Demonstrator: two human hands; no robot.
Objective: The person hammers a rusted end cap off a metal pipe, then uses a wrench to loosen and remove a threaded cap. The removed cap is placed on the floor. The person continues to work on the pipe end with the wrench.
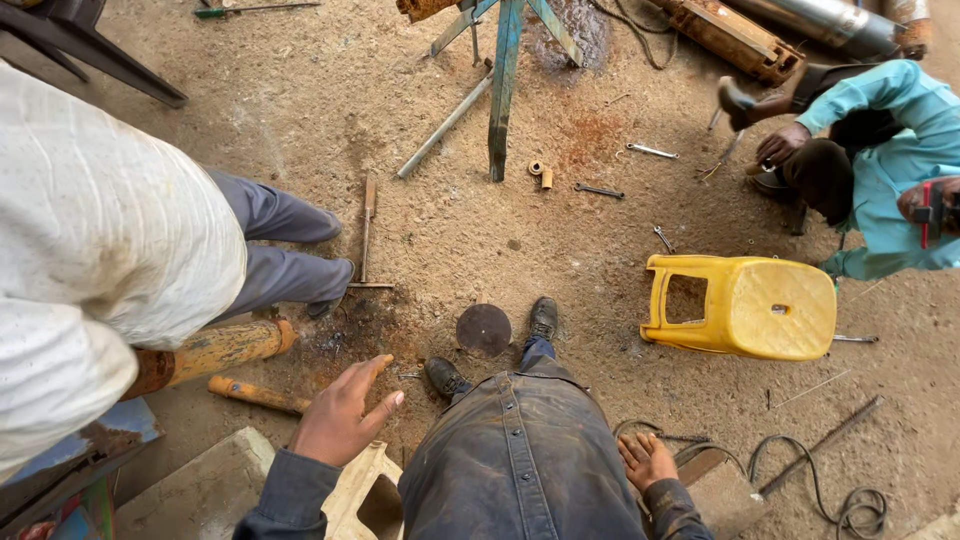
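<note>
Single head-worn camera looks steeply down past the wearer's torso onto the dirt floor (pixel 440 230), feet close below, co-workers cropped at left and right edges.

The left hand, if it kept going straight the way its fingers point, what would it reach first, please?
The left hand is open and points up and right. Its line crosses bare dirt, then probably the dark round metal disc on the ground, though the hand may be well above it.

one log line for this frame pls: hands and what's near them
left hand: open, empty, over dirt near orange-handled tool | right hand: open, palm up, empty, by black cable | yellow stool: tipped over
</note>
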